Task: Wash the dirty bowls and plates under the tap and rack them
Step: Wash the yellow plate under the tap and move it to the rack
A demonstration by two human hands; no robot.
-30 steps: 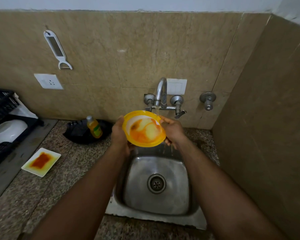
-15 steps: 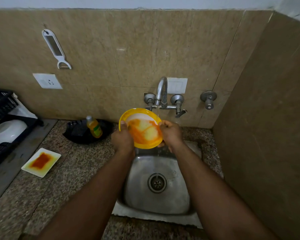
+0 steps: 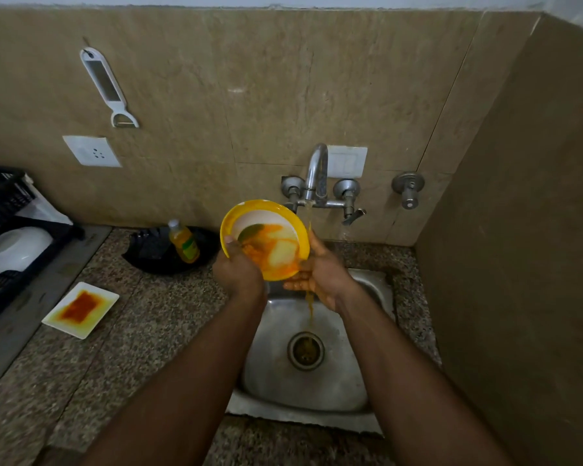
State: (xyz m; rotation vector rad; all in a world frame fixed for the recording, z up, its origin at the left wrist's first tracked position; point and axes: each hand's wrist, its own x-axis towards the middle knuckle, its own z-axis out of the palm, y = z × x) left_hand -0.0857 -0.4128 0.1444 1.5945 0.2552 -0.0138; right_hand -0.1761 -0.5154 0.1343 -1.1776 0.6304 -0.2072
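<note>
A yellow-rimmed bowl (image 3: 266,227) with a white inside smeared orange is tilted toward me above the back of the steel sink (image 3: 350,391). My left hand (image 3: 238,272) grips its lower left rim, thumb inside. My right hand (image 3: 320,275) supports its lower right edge, fingers spread under it. Water runs from the tap (image 3: 317,173) past the bowl's right side, and orange water streams down to the drain (image 3: 305,350). A dirty white square plate (image 3: 80,309) with a red-orange stain lies on the counter at left. A clean white bowl (image 3: 16,248) sits upside down in the black rack (image 3: 0,210).
A yellow soap bottle (image 3: 184,245) lies on a black tray (image 3: 148,253) behind the counter. A peeler (image 3: 106,84) hangs on the tiled wall above a socket (image 3: 91,151). A side wall closes in on the right. A grey drain mat (image 3: 4,331) lies under the rack.
The bowl has tipped more toward me and shifted slightly left of the water stream. My left thumb has moved inside the bowl. Orange water now runs off into the drain.
</note>
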